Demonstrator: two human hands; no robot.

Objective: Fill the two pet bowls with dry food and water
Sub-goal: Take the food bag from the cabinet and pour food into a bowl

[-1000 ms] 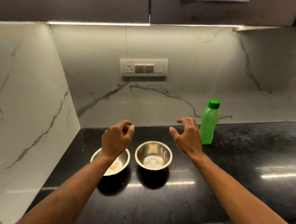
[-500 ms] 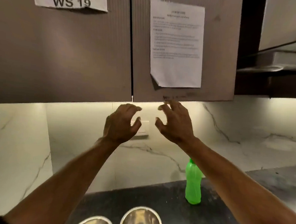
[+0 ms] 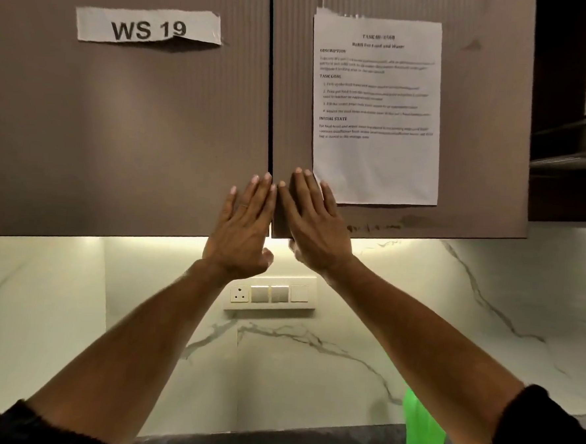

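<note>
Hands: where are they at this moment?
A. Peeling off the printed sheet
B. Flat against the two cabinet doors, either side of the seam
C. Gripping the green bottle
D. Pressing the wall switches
B: the left hand lies with straight fingers on the left door, the right hand on the right door, beside the sheet.

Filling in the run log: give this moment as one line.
phase: reaching cabinet | left hand: flat on left door | right hand: flat on right door | green bottle: untouched
</note>
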